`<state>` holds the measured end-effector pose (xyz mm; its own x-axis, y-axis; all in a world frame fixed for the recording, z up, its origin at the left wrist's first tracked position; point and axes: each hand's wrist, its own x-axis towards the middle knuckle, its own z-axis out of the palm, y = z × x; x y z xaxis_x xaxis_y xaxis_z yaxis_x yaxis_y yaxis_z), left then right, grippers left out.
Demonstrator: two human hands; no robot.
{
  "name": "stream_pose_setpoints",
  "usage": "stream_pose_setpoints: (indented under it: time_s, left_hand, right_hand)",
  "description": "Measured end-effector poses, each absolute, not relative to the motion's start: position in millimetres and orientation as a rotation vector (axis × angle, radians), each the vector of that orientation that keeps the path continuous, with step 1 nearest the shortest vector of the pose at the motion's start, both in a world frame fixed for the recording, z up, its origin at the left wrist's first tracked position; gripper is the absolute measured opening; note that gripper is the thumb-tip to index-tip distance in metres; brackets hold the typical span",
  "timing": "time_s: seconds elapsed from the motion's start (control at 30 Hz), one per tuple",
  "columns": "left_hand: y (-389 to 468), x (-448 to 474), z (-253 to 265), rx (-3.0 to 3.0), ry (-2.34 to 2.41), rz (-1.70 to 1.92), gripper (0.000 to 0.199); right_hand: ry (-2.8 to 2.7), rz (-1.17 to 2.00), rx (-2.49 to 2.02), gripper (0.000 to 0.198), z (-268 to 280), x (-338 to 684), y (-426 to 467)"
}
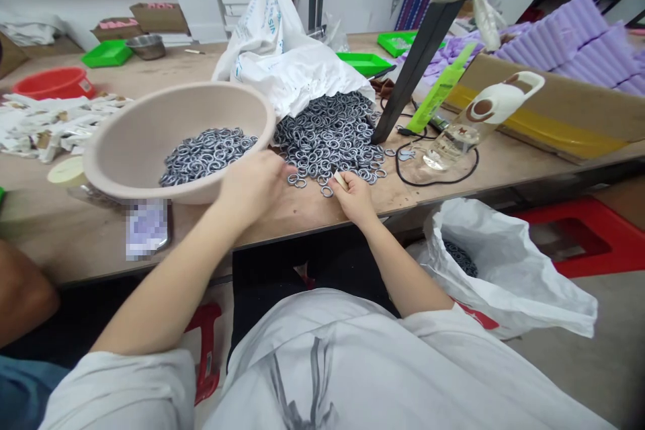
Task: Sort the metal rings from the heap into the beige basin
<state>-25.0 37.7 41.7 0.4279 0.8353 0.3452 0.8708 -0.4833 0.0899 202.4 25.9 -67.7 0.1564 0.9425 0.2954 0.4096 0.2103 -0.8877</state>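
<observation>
Grey metal rings (327, 138) spill in a heap from a white plastic sack (289, 74) onto the table. My left hand (258, 178) is between the heap and a big beige basin (108, 141), close to the basin's right side. Its back faces me, and blur and the angle hide most of its fingers, so I cannot tell whether it holds anything. More grey rings (206, 156) lie inside the basin. At the heap's front edge, my right hand (357, 200) is closed in a pinch on a small beige stick-like piece (341, 180), a few loose rings beside it.
A phone (147, 228) and a lidded jar (70, 178) sit by the basin. To the right are a slanted dark post (418, 60), a clear bottle (453, 141) and a black cable (438, 181). Below hangs an open white sack (519, 269). Another person's arm (23, 295) is at left.
</observation>
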Motion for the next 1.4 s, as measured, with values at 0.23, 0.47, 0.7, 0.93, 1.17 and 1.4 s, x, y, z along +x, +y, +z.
stream_pose_setpoints:
  time_s: [0.23, 0.47, 0.7, 0.93, 1.17, 1.4]
  left_hand:
    - [61, 3, -23, -2.684, -1.615, -0.161, 0.035]
    - [63, -9, -18, -2.667, -1.708, -0.444, 0.029]
    - [-4, 2, -25, -3.131, -2.051, -1.701, 0.042]
    - [-30, 10, -29, -2.948, -2.462, -2.476, 0.049]
    - [-34, 13, -26, -2.601, -2.628, -2.899, 0.048]
    - [-41, 13, -28, -2.484, -2.459, -3.079, 0.044]
  right_hand:
    - [-1.458, 0.644, -1.376, 0.027, -65, 201, 23]
    - [-1.45, 0.61, -1.401, 0.028, -66, 201, 24]
    - [-1.586, 0.713, -0.933, 0.037, -48, 177, -12]
    - [-1.516, 1.019, -0.832, 0.039, -46, 161, -16]
    - [-1.334, 1.354, -0.752, 0.04, -53, 157, -18]
    - [-1.391, 1.163, -0.903, 0.051, -40, 155, -24]
